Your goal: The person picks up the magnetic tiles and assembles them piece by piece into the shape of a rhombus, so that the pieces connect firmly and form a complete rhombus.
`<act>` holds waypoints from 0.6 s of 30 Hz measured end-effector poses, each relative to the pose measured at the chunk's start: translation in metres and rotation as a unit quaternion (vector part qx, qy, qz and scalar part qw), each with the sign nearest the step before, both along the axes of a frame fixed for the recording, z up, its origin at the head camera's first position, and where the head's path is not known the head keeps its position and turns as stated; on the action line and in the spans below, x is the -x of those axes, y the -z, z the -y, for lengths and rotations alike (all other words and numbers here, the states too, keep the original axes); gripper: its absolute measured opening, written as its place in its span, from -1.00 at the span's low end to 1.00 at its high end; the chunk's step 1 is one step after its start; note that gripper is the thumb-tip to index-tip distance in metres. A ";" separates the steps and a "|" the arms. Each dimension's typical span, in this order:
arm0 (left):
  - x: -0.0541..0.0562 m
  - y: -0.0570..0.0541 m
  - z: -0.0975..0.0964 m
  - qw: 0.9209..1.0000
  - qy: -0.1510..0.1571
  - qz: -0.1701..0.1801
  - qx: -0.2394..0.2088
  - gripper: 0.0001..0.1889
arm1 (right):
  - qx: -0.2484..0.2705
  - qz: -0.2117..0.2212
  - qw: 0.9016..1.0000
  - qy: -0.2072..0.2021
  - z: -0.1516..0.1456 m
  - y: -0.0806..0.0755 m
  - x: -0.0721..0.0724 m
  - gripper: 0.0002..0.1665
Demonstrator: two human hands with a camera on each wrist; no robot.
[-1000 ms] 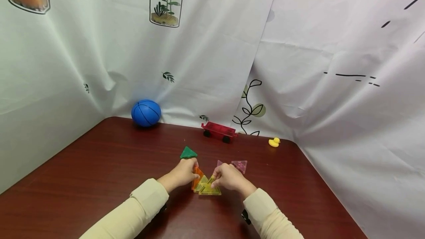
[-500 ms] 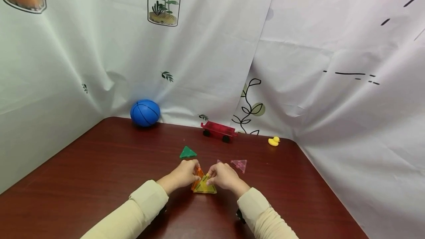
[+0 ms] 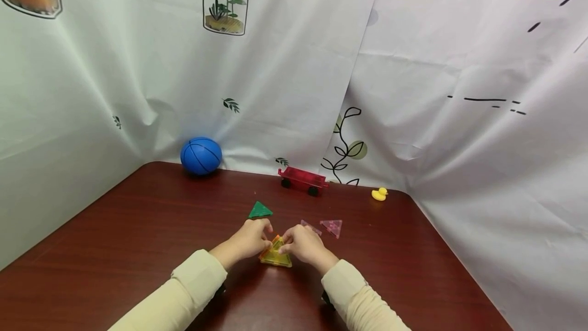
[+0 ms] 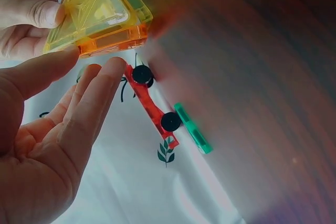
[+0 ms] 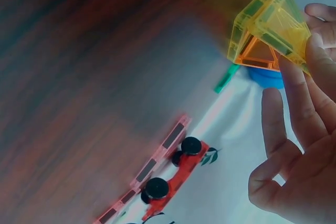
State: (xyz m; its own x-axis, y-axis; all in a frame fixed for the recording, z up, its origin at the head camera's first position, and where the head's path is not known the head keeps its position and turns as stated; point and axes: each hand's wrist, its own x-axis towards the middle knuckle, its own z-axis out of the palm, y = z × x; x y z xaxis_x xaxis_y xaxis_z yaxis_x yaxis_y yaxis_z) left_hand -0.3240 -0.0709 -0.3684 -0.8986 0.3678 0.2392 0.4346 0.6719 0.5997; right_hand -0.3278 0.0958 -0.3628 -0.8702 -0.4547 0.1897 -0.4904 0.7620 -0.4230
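Observation:
Translucent yellow and orange triangular magnetic tiles stand leaning together as a small pyramid on the table. My right hand pinches the yellow tile near its top corner, thumb on the near face. On the orange side is my left hand, its fingers extended and spread from the thumb in the left wrist view. Its thumb tip touches or nearly touches the lower corner of the tiles. A green triangular tile lies beyond the left hand. Two pink triangular tiles, one fully visible, lie beyond the right hand.
At the back of the brown table stand a blue ball, a red wheeled car base and a yellow toy duck. A white printed cloth hangs behind the table edge.
The right hand has moved left with the yellow tile, bringing it against the other tiles. The left hand has drawn slightly left and loosened from the orange tile.

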 end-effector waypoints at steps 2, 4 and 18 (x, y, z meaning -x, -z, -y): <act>0.000 -0.001 0.002 1.000 -0.005 0.003 0.000 -0.78 | -0.001 0.001 1.000 -0.002 0.002 0.000 -0.001 -0.80; 0.000 -0.001 0.004 1.000 -0.008 0.005 -0.003 -0.78 | -0.006 0.002 1.000 -0.002 0.003 -0.001 -0.001 -0.76; 0.005 0.001 0.017 0.999 -0.051 0.015 -0.007 -0.77 | -0.006 0.040 0.999 0.010 -0.024 -0.005 0.010 -0.64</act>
